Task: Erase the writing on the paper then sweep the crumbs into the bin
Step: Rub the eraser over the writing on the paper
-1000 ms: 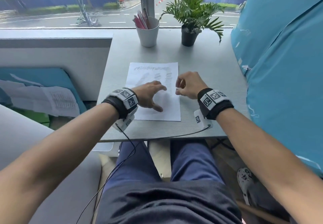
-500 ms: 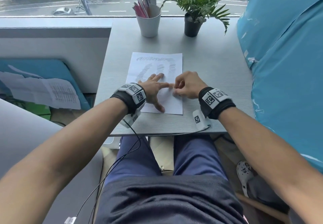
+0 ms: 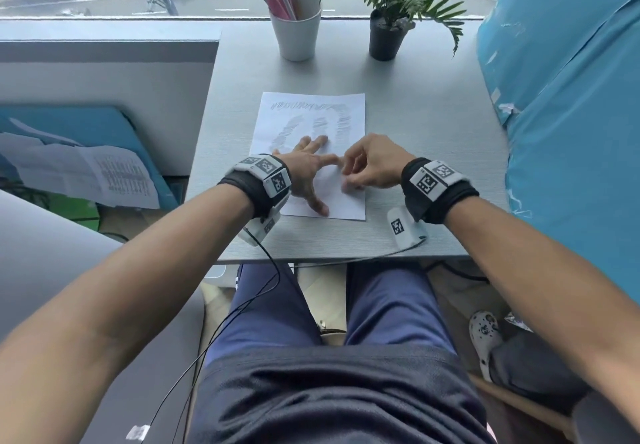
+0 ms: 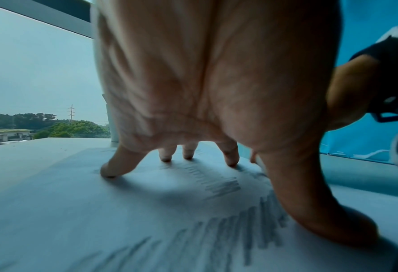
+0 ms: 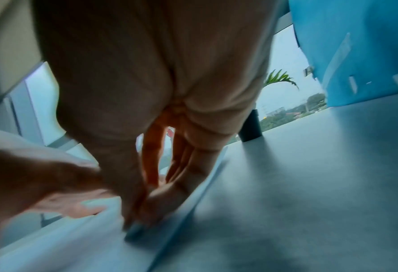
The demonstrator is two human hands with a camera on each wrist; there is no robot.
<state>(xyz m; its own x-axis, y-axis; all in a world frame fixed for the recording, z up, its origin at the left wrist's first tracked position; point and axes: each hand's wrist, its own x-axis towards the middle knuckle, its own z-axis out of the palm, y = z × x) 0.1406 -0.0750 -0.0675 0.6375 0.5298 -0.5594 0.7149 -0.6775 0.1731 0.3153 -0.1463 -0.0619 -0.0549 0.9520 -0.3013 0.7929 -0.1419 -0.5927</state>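
Paper (image 3: 313,121) lying on surface (image 3: 433,125). Left hand (image 3: 306,173) pressing it, fingers spread apart. Right hand (image 3: 369,166), grip clamped on eraser (image 5: 135,231), rubbing paper's near right part.

On a grey rectangular table (image 3: 433,125) lies a white sheet of paper (image 3: 346,104) with grey pencil scribbles, and the left hand (image 3: 308,170) presses it flat with spread fingers. Just beside it the right hand (image 3: 370,166) pinches a small pale eraser (image 3: 347,185) against the sheet. Farther back stand a white cup (image 3: 296,33) of pens and a black-potted green plant (image 3: 388,37).
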